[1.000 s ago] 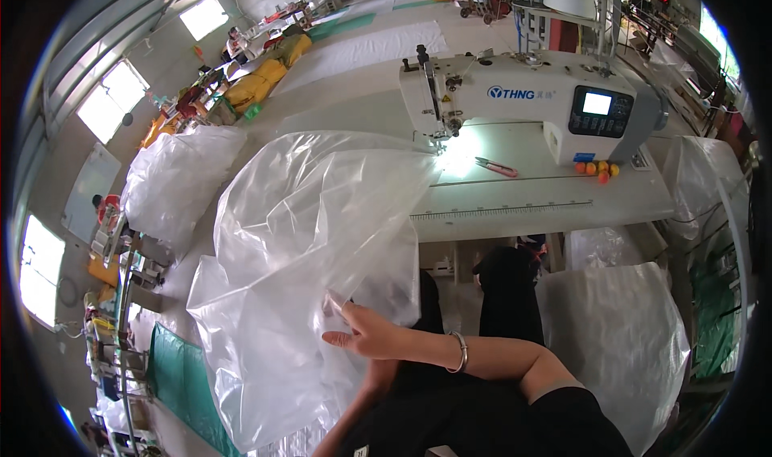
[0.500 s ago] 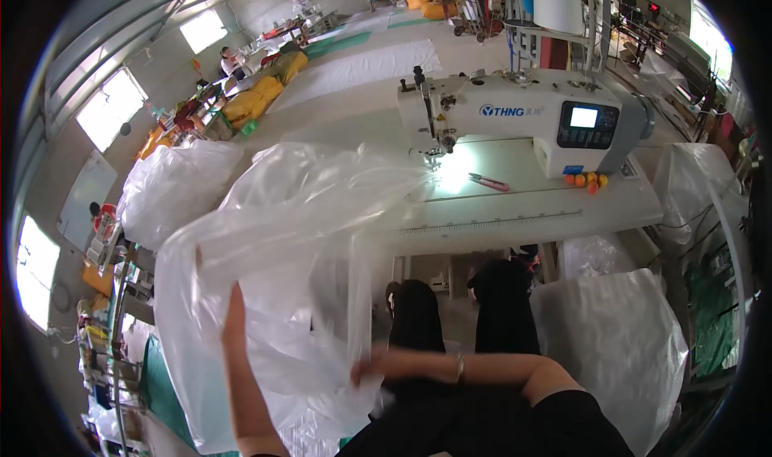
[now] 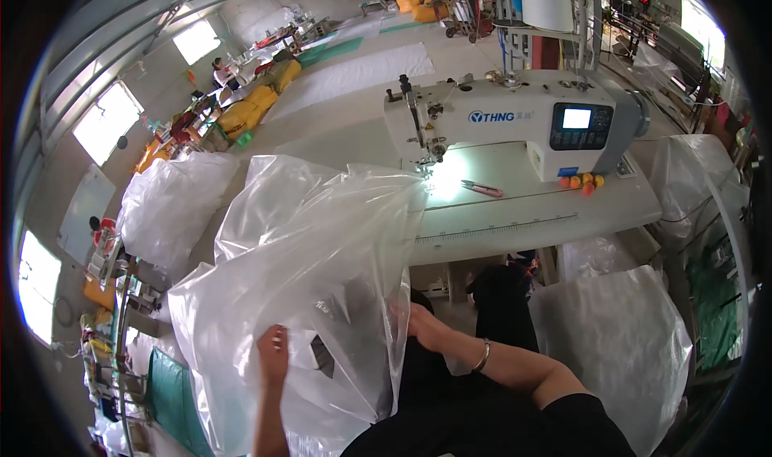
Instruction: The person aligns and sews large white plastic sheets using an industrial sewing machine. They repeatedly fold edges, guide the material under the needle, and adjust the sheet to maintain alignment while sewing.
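A large, clear plastic sheet (image 3: 314,224) hangs in folds off the left end of the sewing machine table, one corner of it lying under the needle area. My right hand (image 3: 422,326) is closed on the sheet's right edge, just in front of the table. My left hand (image 3: 274,349) has its fingers curled against the sheet lower down on the left; the fold between them is hard to make out. Behind the sheet stands the white sewing machine (image 3: 507,119), its lamp lit. Red-handled thread snips (image 3: 482,188) lie on the bed right of the needle.
Small orange and yellow balls (image 3: 582,183) sit beside the machine's base. More clear plastic is bundled (image 3: 173,203) at the left and draped (image 3: 619,344) at the right. A thread cone (image 3: 548,5) stands behind. Far left, a person (image 3: 223,72) sits near yellow bundles (image 3: 249,109).
My right hand has moved up and right along the sheet's edge. My left hand has come lower and its fingers have curled. The sheet has spread flatter, its right side pulled rightward.
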`<state>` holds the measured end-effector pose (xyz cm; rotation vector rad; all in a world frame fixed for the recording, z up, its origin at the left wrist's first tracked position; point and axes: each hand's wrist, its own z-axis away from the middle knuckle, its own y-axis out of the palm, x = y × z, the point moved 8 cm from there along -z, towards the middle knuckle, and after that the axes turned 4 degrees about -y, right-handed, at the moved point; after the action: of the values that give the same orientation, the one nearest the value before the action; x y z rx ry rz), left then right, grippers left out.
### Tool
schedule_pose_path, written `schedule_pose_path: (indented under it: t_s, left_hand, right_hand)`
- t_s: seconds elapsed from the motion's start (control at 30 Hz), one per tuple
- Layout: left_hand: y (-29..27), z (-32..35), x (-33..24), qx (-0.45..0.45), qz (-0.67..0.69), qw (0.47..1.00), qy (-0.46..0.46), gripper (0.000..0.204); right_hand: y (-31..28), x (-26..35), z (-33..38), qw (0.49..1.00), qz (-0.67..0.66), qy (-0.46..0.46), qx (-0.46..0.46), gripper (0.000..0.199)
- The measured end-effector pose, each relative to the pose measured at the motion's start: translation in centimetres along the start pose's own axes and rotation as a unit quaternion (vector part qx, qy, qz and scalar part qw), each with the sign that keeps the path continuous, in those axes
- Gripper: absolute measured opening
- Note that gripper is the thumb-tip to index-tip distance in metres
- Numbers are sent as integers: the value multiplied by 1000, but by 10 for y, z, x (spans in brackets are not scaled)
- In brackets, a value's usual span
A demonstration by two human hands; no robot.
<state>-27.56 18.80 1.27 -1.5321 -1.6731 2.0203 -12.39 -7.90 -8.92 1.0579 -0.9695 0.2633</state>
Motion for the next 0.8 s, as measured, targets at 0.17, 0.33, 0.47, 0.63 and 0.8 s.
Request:
schedule_pose_path:
  t_s: [0.17, 0.33, 0.47, 0.63, 0.8]
  left_hand:
    - [139, 14, 47, 207, 308, 923, -101, 47]
    - [159, 27, -8, 258, 638, 711, -143, 38]
    - [156, 23, 3, 202, 485, 841, -133, 36]
    - [116, 23, 38, 222, 145, 962, -59, 32]
    - [74, 59, 62, 257, -224, 939, 37, 29]
  right_hand:
    - [15, -21, -5, 994, 4, -98, -41, 30]
    - [-61, 66, 7, 934, 152, -138, -292, 30]
    - [-83, 174, -24, 755, 511, -236, -337, 36]
    - [-101, 222, -68, 571, 717, -173, -360, 25]
    - [-106, 216, -66, 532, 740, -172, -373, 15]
